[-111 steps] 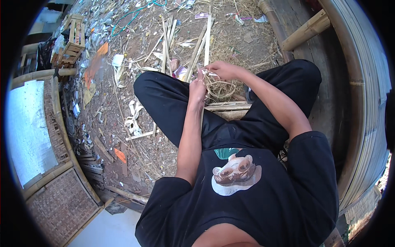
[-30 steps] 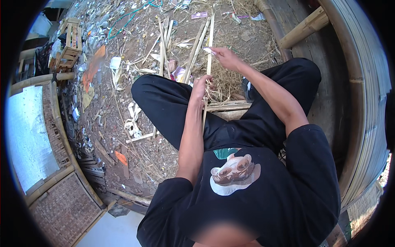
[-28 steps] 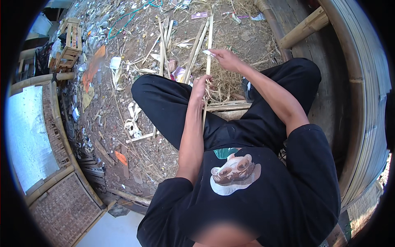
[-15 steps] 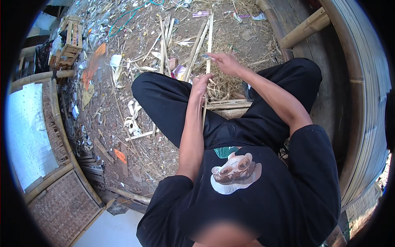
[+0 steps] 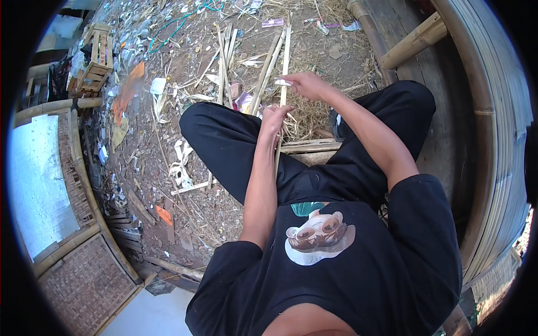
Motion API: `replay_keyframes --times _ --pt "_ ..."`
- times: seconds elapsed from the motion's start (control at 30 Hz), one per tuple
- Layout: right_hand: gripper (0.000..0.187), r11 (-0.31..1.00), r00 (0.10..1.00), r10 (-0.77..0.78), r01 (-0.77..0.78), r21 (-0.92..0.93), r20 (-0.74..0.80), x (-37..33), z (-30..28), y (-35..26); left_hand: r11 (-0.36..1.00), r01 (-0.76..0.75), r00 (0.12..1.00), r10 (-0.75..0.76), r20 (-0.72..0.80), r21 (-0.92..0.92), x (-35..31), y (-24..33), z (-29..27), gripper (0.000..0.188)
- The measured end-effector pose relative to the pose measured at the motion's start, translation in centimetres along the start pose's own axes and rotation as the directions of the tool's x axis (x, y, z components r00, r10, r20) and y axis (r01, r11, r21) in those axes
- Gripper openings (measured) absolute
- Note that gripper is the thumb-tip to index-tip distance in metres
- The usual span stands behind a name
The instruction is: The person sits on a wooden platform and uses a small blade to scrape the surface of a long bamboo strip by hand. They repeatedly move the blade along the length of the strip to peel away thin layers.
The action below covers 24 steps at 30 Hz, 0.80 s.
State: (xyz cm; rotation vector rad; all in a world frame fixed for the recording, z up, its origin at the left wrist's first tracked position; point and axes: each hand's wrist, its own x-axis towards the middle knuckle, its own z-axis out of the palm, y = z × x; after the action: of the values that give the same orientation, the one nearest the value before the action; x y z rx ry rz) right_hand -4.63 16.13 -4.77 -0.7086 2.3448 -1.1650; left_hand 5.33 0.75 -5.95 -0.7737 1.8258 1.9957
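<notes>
Passing through left hand (image 5: 272, 119): pale strip (image 5: 286, 50), jutting both sides of grip.

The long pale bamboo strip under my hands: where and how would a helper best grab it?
Probably the far stretch of the pale bamboo strip, pinched across its edges, from the far end: it is straight and slender, other tan strips lie close on its left, and your right hand, holding a small whitish thing, occupies its right. Your left hand grips it nearer you.

Bright daylight, bent edges, black corners
</notes>
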Motion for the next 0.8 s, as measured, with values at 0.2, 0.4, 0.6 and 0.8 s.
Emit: replay_keyframes --times 0.2,0.4,0.6,0.8 --pt "0.046 0.984 0.994 -0.018 0.036 -0.175 0.106 1.3 -0.9 -0.6 0.992 -0.004 1.0 0.001 0.022 0.124 0.4 -0.3 -0.4 0.016" --pt "0.044 0.996 0.997 -0.083 0.083 0.03 -0.007 1.7 1.1 2.3 0.993 -0.003 1.0 0.006 -0.025 0.117 -1.2 1.7 1.2 0.021" --pt "0.039 0.996 0.982 -0.079 0.085 0.032 -0.174 0.9 2.3 1.3 0.994 -0.014 0.999 0.019 -0.044 0.111 -0.7 1.1 0.6 0.023" --pt "0.033 0.999 0.981 -0.007 -0.002 -0.046 -0.194 0.8 2.8 1.2 0.995 -0.029 0.999 0.032 -0.029 0.099 -0.6 0.8 0.8 0.024"
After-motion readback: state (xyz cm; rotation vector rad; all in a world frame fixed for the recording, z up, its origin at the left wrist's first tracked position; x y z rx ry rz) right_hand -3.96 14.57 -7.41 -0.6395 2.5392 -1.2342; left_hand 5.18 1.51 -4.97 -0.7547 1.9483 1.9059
